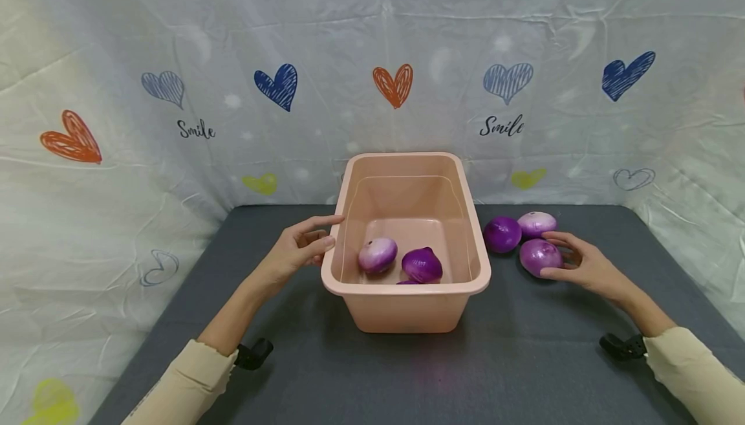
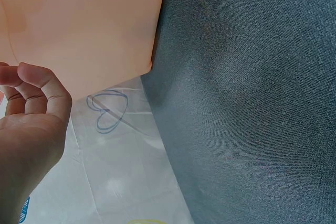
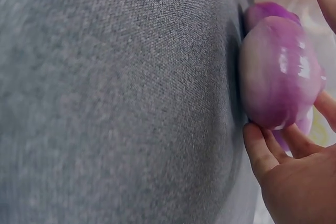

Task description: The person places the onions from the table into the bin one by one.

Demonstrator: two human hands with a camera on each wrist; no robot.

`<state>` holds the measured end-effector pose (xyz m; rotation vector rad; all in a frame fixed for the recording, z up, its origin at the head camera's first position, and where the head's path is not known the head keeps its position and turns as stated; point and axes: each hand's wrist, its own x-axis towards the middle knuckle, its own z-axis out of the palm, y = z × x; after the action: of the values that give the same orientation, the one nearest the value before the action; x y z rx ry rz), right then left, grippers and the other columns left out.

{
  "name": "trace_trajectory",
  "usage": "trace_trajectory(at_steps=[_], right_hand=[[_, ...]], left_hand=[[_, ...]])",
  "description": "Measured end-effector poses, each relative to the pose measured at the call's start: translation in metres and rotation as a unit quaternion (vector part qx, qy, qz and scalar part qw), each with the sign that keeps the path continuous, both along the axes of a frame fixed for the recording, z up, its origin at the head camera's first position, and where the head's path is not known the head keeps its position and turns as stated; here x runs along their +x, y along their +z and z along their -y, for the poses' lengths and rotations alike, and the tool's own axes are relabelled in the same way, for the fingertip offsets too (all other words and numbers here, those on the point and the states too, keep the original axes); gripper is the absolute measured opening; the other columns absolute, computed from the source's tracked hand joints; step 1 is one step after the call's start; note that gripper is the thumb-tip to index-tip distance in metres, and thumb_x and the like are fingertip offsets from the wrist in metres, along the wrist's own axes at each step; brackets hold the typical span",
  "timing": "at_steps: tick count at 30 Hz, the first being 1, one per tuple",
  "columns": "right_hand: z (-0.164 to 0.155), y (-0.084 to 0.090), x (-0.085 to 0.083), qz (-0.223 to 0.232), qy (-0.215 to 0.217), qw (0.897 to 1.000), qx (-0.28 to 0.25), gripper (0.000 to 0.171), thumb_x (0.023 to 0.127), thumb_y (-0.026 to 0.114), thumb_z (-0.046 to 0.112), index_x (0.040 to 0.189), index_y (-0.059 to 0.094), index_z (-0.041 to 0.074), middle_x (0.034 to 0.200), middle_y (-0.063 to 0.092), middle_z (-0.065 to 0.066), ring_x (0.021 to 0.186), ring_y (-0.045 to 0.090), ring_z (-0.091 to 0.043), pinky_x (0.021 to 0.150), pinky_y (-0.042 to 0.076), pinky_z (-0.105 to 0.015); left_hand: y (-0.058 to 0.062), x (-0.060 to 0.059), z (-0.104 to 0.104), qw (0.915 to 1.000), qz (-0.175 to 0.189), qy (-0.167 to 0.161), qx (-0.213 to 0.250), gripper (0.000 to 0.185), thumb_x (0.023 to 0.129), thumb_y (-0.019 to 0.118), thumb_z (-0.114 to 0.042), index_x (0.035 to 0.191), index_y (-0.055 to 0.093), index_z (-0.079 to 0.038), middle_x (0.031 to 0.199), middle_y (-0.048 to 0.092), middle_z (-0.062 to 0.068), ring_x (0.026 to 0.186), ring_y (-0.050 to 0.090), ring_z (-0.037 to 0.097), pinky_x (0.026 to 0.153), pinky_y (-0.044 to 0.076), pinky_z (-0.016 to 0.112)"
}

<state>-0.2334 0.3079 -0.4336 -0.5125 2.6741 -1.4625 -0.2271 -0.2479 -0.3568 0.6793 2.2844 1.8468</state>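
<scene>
A pink plastic bin (image 1: 399, 308) holds several red onions, among them a pale one (image 1: 378, 255) and a darker one (image 1: 422, 264). Behind its front rim another is mostly hidden. My left hand (image 1: 297, 244) is at the bin's left side, its index fingertip on the rim and the other fingers bent beside the wall. To the right of the bin, my right hand (image 1: 588, 266) has its fingers and thumb round the nearest red onion (image 1: 538, 257), which sits on the table. Right behind that onion are a dark red onion (image 1: 502, 234) and a paler one (image 1: 537, 224).
Dark grey cloth covers the table (image 1: 372, 380). Close behind the bin hangs a whitish sheet (image 1: 349, 43) printed with hearts, and it also runs along both sides of the table. Each wrist wears a black strap (image 1: 254, 354).
</scene>
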Motion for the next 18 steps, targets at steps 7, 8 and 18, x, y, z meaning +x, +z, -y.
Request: trace_trajectory(at_steps=[7, 8, 18], right_hand=[[0.0047, -0.0026, -0.0041, -0.001, 0.005, 1.000, -0.001, 0.070, 0.091, 0.081, 0.019, 0.149, 0.046, 0.002, 0.148, 0.044, -0.022, 0.124, 0.053, -0.043, 0.087, 0.045, -0.017], [0.0053, -0.0027, -0.0041, -0.002, 0.005, 1.000, -0.002, 0.070, 0.091, 0.081, 0.019, 0.148, 0.046, 0.002, 0.147, 0.044, -0.022, 0.123, 0.053, -0.042, 0.087, 0.045, -0.017], [0.0060, -0.0033, -0.0052, -0.008, 0.006, 1.000, -0.003, 0.069, 0.088, 0.083, 0.018, 0.146, 0.049, 0.000, 0.144, 0.048, -0.022, 0.120, 0.056, -0.041, 0.085, 0.048, -0.020]], left_hand=[[0.0012, 0.0013, -0.0004, 1.0000, 0.003, 0.001, 0.000, 0.043, 0.103, 0.062, -0.016, 0.146, 0.056, -0.012, 0.119, 0.065, 0.018, 0.079, 0.058, 0.020, 0.074, 0.054, 0.039], [0.0012, 0.0013, -0.0002, 1.0000, 0.003, 0.001, 0.000, 0.043, 0.103, 0.062, -0.016, 0.146, 0.057, -0.012, 0.119, 0.066, 0.018, 0.079, 0.058, 0.020, 0.074, 0.055, 0.039], [0.0030, 0.0026, -0.0014, 1.0000, 0.009, 0.002, 0.003, 0.043, 0.103, 0.063, -0.016, 0.146, 0.057, -0.013, 0.120, 0.065, 0.019, 0.078, 0.058, 0.020, 0.074, 0.054, 0.040]])
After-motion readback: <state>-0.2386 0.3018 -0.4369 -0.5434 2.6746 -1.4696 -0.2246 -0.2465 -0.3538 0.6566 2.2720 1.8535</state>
